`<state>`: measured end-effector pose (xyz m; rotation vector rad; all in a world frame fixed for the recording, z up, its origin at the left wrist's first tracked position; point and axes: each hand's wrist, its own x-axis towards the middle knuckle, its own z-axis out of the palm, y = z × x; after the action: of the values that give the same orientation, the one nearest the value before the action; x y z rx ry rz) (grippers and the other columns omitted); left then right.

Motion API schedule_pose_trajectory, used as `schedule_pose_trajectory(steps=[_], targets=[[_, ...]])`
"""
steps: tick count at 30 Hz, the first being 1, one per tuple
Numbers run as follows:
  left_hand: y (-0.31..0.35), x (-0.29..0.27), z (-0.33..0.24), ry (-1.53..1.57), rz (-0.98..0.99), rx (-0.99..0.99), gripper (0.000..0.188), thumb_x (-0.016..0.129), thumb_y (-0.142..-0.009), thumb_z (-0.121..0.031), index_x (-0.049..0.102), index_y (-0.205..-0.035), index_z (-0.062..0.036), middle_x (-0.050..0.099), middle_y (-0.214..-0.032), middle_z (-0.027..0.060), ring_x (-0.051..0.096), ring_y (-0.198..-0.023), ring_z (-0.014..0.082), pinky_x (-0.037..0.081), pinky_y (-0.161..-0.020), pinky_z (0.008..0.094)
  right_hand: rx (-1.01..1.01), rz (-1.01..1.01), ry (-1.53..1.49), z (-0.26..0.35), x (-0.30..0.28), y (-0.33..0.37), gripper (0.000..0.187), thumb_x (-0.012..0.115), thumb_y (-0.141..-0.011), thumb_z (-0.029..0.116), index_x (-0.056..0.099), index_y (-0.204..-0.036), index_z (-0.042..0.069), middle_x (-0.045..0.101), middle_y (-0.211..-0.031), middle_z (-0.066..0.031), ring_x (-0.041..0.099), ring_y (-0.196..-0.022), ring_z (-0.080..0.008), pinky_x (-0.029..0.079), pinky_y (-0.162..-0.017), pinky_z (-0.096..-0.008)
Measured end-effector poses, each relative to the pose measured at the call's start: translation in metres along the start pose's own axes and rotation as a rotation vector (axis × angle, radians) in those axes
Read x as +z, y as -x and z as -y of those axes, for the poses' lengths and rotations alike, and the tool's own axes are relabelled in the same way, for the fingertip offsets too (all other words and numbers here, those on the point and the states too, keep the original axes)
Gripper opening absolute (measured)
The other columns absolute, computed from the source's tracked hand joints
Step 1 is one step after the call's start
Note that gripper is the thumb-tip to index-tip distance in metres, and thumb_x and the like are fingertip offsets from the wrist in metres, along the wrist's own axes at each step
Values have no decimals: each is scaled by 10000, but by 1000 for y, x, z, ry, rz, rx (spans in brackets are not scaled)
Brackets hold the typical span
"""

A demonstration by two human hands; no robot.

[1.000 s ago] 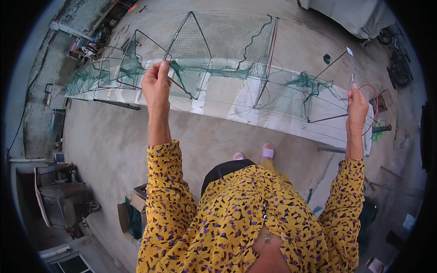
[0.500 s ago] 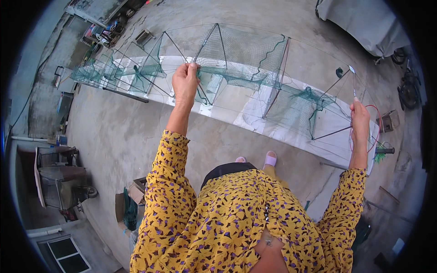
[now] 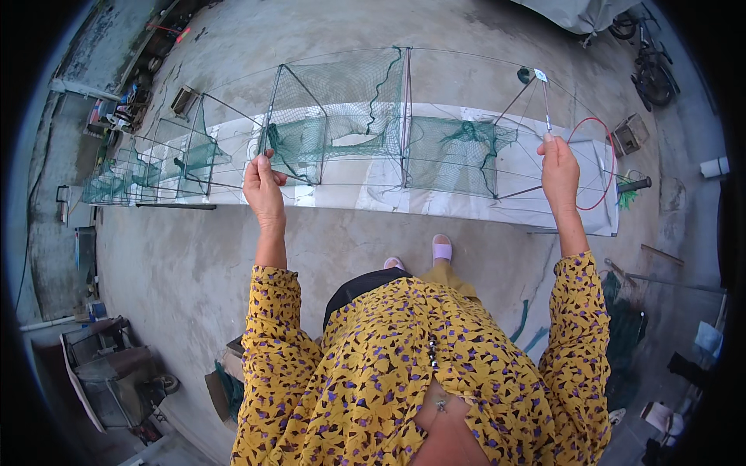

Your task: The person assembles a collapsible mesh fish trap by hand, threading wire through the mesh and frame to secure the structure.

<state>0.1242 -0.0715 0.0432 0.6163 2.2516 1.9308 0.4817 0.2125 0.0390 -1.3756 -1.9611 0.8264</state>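
Observation:
A long collapsible fish trap (image 3: 350, 85) of green netting over thin dark square frames stretches across a white-covered table (image 3: 373, 198). On the left, my left hand (image 3: 265, 186) has thumb and fingers pinched at the edge of one of the trap's frames; the exact grip is partly hidden. My right hand (image 3: 559, 167) is closed round the lower end of a slim silvery stick-like tool (image 3: 548, 116), upright beside the trap's right end. A small white piece (image 3: 541, 75) shows at its top. A thin red cord (image 3: 612, 147) loops beside this hand.
Bunched netting continues along the table's left end. A dark-handled bar (image 3: 633, 185) with green strands juts out at the right. Beyond are a grey-covered vehicle (image 3: 571, 12) and a bicycle (image 3: 654, 78). A three-wheeled cart (image 3: 109, 373) stands lower left on the concrete floor.
The view has shifted, so the table now lies more level. My left hand sits lower against the trap's frame; my right hand still holds the tool.

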Motion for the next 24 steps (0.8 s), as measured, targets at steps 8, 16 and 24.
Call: schedule_pose_trajectory(steps=[8,16,24], targets=[[45,-1,-36,-198,-10,22,487,471,-925,-248,302,-1312,-4,518,-1008,125,565,-820,156,480,-703,277,39,48,33,7,-7,-3,404,396,-919,367,594,-759,53,524,-570,-93,522,-568,-236,404,-573,-346],[95,-24,-70,-669,-287,507,416,532,-896,-204,412,-1226,19,422,-1227,166,434,-1133,263,362,-937,378,-388,-103,30,106,-40,6,367,522,-880,266,526,-1148,16,590,-1019,-120,581,-804,-177,459,-708,-290],[120,32,-136,-435,1062,27,235,541,-881,-173,536,-1066,-28,597,-955,117,601,-870,227,472,-726,310,21,1146,-146,180,68,9,400,592,-849,269,522,-1126,-11,602,-1023,-104,569,-741,-103,404,-542,-220]])
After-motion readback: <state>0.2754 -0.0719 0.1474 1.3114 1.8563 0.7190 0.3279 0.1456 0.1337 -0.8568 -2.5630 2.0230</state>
